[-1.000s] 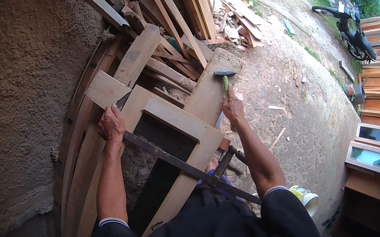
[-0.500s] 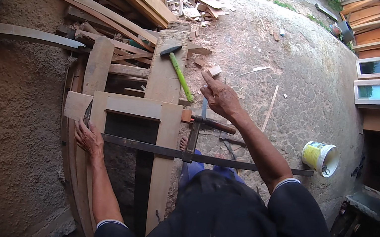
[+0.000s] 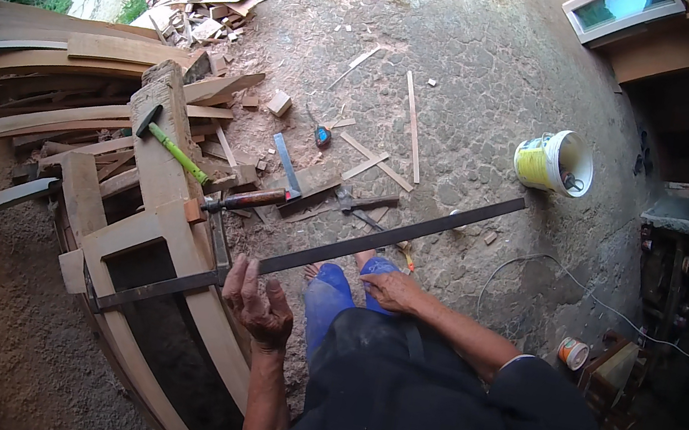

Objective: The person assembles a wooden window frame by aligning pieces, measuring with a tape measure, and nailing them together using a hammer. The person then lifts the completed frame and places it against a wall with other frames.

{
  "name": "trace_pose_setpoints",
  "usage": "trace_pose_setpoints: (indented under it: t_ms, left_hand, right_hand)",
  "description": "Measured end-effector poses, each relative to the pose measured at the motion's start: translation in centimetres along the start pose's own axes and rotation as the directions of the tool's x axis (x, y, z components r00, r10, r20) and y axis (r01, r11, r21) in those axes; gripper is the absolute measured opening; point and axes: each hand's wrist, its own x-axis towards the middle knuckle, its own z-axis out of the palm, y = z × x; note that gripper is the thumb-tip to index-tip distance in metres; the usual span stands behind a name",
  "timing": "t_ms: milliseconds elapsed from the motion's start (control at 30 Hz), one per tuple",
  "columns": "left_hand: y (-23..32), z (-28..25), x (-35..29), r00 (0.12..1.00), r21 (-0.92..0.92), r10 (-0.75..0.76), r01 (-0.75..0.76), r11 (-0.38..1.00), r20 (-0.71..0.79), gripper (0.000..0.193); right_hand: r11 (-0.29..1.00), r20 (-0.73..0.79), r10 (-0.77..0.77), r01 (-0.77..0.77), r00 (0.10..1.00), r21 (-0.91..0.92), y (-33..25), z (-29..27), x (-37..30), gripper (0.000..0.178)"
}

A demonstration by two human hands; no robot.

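A wooden frame (image 3: 212,311) lies in a long steel bar clamp (image 3: 377,239). The bar crosses the frame and juts out to the right over the floor. The clamp's wooden screw handle (image 3: 260,199) is on the frame's far right side, with a small wood block (image 3: 193,212) between screw and frame. My left hand (image 3: 258,305) hovers by the bar at the frame's right edge, fingers apart, holding nothing. At my knee, my right hand (image 3: 389,292) has its fingers closed on the blue trouser leg (image 3: 379,266). A green-handled hammer (image 3: 177,155) rests on the plank beyond the frame.
Long boards (image 3: 33,117) are stacked at the left by a rough wall. A scrap pile (image 3: 207,1) lies far off. On the floor are a tape measure (image 3: 322,136), a hatchet-like tool (image 3: 365,203) and several offcuts. A white and yellow bucket (image 3: 545,162) and a cable (image 3: 595,298) are at the right.
My view has turned to the right. My left hand has left the frame's left edge and moved right along the bar. My right hand has come back from pointing outward to my knee.
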Motion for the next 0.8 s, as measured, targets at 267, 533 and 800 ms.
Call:
trace_pose_setpoints:
  t_ms: [267,533,800]
  left_hand:
    - [4.7,9.5,-8.6,0.826,-0.574,0.309,0.020,0.819,0.471,0.019]
    - [-8.4,16.9,-19.9,0.350,0.000,-0.497,0.818,0.575,0.794,0.034]
    - [-23.6,26.1,-23.3,0.417,0.196,-0.627,0.709,0.678,0.658,0.036]
  right_hand:
    - [0.532,0.054,0.669,-0.529,0.741,0.662,11.3,7.5,-3.9,0.043]
    - [0.518,-0.097,0.815,-0.644,0.571,0.563,18.5,12.0,0.0,0.034]
    - [0.416,-0.127,0.871,-0.574,0.475,0.705,30.0,16.9,10.5,0.029]
